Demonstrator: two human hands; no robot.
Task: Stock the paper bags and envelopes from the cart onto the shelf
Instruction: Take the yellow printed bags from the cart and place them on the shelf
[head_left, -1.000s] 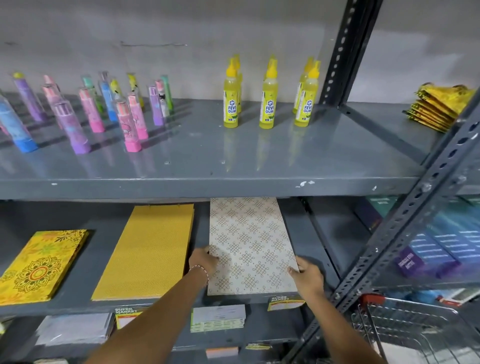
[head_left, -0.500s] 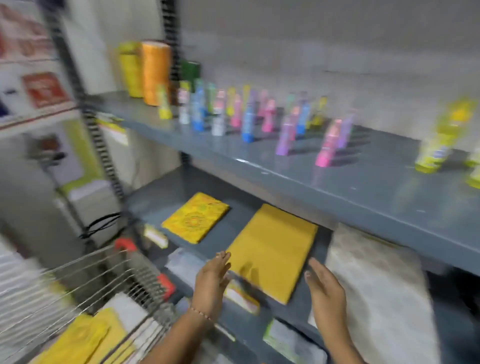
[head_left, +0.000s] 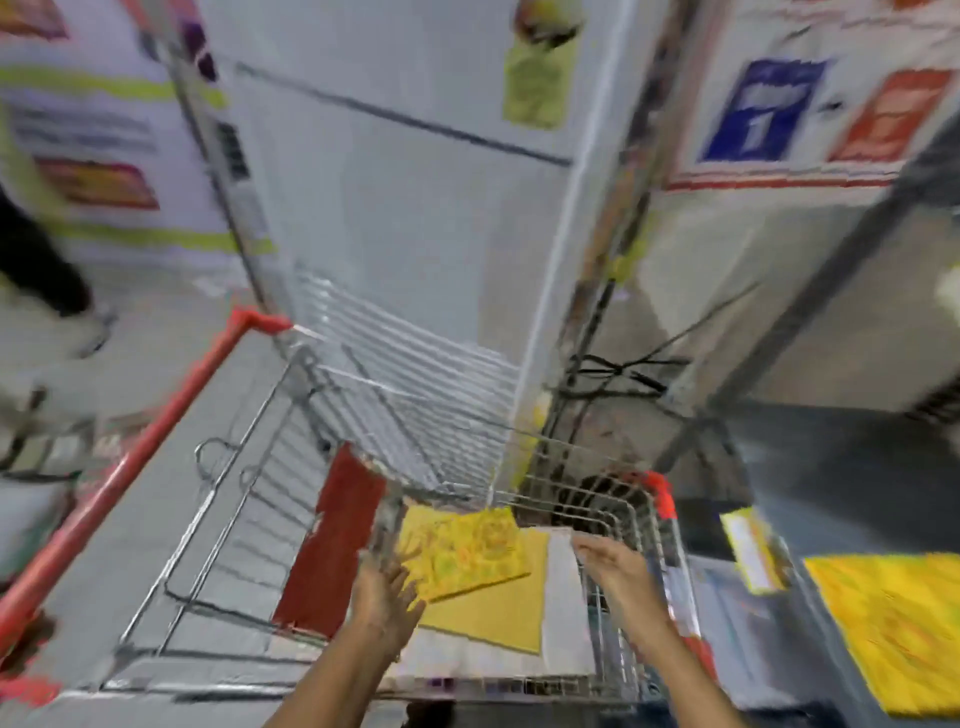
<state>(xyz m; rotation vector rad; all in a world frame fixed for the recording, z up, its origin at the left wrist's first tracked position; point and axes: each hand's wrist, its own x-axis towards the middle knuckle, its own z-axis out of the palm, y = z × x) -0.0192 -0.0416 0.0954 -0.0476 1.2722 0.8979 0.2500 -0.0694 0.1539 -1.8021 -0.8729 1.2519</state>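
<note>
A wire cart (head_left: 618, 506) with red trim stands below me, blurred by head motion. Inside it lie a yellow patterned paper bag (head_left: 462, 545), a plain yellow bag (head_left: 498, 608) under it and white envelopes (head_left: 563, 618). My left hand (head_left: 384, 597) hovers over the cart's basket with fingers spread, just left of the patterned bag and holding nothing. My right hand (head_left: 618, 577) reaches over the white envelopes, fingers apart and empty. A yellow patterned bag (head_left: 898, 623) lies on the grey shelf (head_left: 841, 457) at the right.
The cart's red handle (head_left: 119, 478) runs along the left. A white fridge-like cabinet (head_left: 410, 208) stands behind the cart, with black cables (head_left: 613, 374) beside it. A person's dark trouser leg and shoe (head_left: 47, 280) show at the far left. A yellow price tag (head_left: 753, 551) hangs on the shelf edge.
My view has swung left from the shelf to the cart. Both hands left the white patterned bag on the shelf and now hover empty over the cart's basket.
</note>
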